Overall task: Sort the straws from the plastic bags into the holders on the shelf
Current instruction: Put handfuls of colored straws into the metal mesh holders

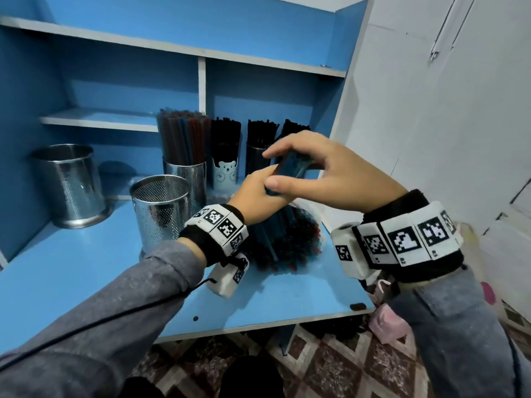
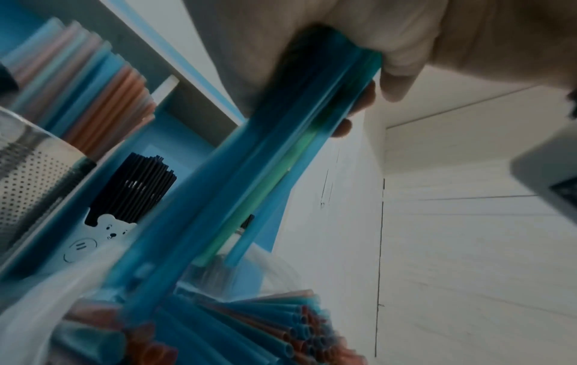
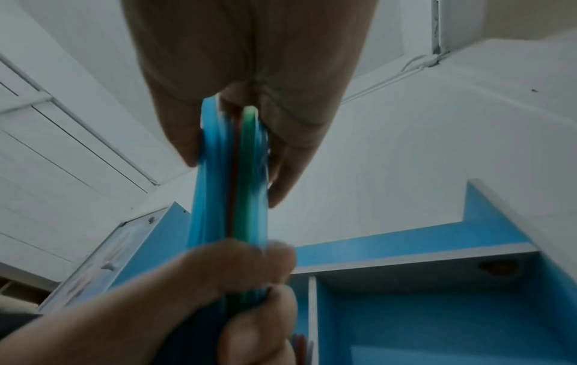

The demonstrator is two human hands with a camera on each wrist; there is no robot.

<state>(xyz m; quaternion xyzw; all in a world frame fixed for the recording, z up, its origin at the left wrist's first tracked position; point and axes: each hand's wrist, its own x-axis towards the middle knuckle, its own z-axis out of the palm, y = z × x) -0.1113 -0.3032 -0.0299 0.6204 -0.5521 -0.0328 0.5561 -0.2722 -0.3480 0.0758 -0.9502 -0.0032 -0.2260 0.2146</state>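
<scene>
A bundle of blue, green and red straws [image 1: 290, 168] [image 2: 249, 172] [image 3: 231, 185] stands tilted out of a clear plastic bag of coloured straws [image 1: 290, 242] [image 2: 281, 321] lying on the blue desk. My left hand [image 1: 258, 189] [image 3: 234, 284] grips the bundle around its middle. Just above it, my right hand [image 1: 275, 168] [image 3: 249, 111] pinches the bundle's top end between thumb and fingers. Behind stand a perforated steel holder with coloured straws [image 1: 185, 156] and a bear-printed holder with black straws [image 1: 225, 165]. An empty perforated steel holder [image 1: 161, 211] stands close to my left wrist.
A plain steel holder [image 1: 71, 185] stands empty at the left of the desk [image 1: 86, 271]. More holders of black straws [image 1: 260, 145] line the back right, partly behind my hands. The desk's front edge [image 1: 258, 326] and the shelf's right side panel [image 1: 344, 110] are near.
</scene>
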